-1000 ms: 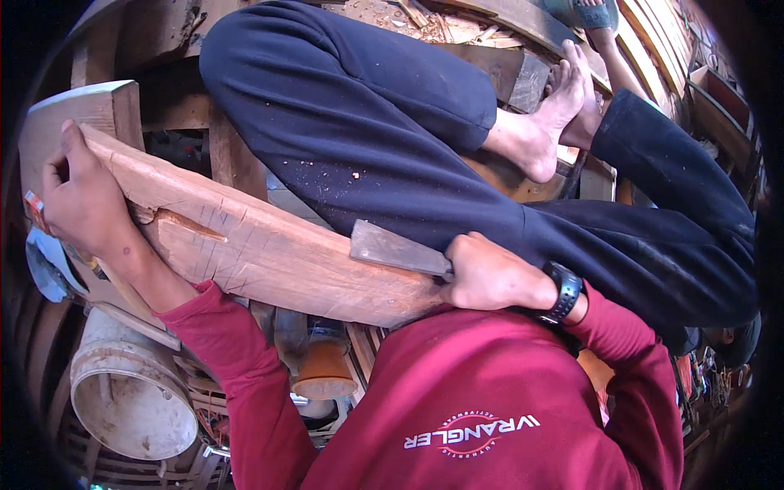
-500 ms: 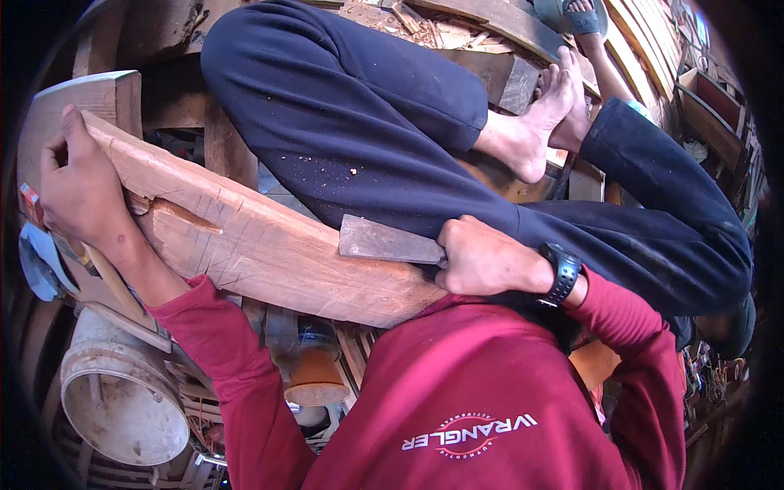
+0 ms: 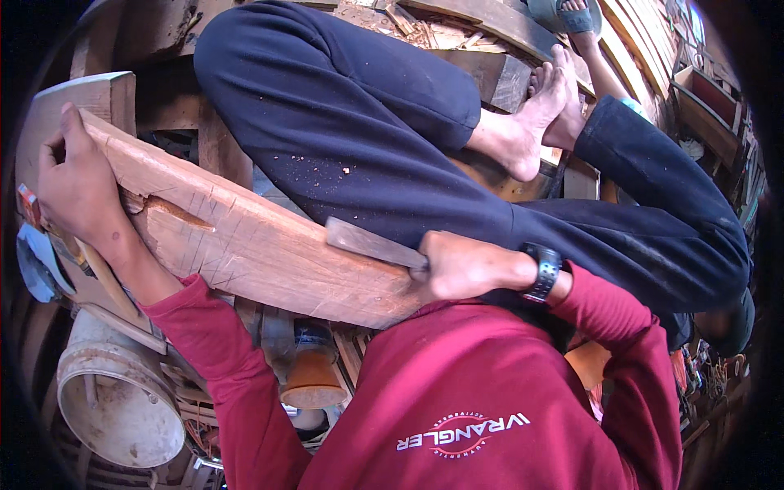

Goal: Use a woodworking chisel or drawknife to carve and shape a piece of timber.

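My left hand [image 3: 80, 184] grips the far left part of a thick, curved wooden board [image 3: 282, 253], thumb along its upper edge and fingers wrapped round it. The board slants over my thigh down to my belly. A rough split hollow and several dark scribed lines mark its face. My right hand [image 3: 467, 265] is closed round a chisel [image 3: 371, 244] with a broad flat metal blade; its handle is hidden in my fist. The blade points left and lies at the board's upper edge, turned partly on its side. Whether it bites into the wood I cannot tell.
A dirty white bucket [image 3: 118, 400] lies tipped at lower left, with an orange-brown container [image 3: 314, 380] beside it. My bent leg [image 3: 351, 122] borders the board. Wood chips [image 3: 425, 34] lie at the top, near another person's sandalled foot [image 3: 578, 18].
My right hand has moved a little left with the chisel, along the board. Its blade has turned and shows a narrower face. My left hand keeps its hold.
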Demonstrator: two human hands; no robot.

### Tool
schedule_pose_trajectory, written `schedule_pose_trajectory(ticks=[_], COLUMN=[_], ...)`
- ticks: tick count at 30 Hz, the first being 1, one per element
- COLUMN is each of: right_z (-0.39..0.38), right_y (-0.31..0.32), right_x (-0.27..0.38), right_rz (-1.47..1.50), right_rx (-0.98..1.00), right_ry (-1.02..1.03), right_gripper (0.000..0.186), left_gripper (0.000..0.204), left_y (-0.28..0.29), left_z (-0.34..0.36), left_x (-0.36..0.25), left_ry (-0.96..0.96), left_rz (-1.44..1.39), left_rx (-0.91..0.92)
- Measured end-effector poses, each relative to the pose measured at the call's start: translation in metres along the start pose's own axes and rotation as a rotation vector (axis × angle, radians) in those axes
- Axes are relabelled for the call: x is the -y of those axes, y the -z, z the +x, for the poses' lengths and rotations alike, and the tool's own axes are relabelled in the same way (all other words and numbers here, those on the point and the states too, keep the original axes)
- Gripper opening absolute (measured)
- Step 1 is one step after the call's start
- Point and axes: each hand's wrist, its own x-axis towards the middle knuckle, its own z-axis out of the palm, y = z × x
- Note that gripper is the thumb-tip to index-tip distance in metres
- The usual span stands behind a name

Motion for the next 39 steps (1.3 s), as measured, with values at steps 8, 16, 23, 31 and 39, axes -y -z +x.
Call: schedule_pose_trajectory(ticks=[8,16,23,31,39], right_z=[-0.011,-0.007,0.004,0.008,0.009], right_y=[-0.001,0.014,0.019,0.025,0.02], right_x=[0.005,0.013,0.031,0.049,0.033], right_rz=[-0.096,-0.154,-0.161,-0.093,-0.159], right_rx=[-0.066,-0.067,-0.039,-0.011,-0.03], right_ry=[-0.071,-0.085,-0.089,-0.029,-0.043], right_gripper=[0.03,0.036,0.038,0.032,0.037], left_gripper=[0.06,0.062,0.06,0.06,0.061], left_y=[0.005,0.003,0.002,0.003,0.004], left_z=[-0.007,-0.006,-0.004,-0.004,-0.005], left_x=[-0.011,-0.004,-0.003,-0.006,-0.008], left_ry=[0.027,-0.011,0.0,0.021,0.013], left_rz=[-0.044,-0.049,-0.013,-0.053,-0.057], left_rx=[-0.005,-0.02,-0.011,0.017,0.007])
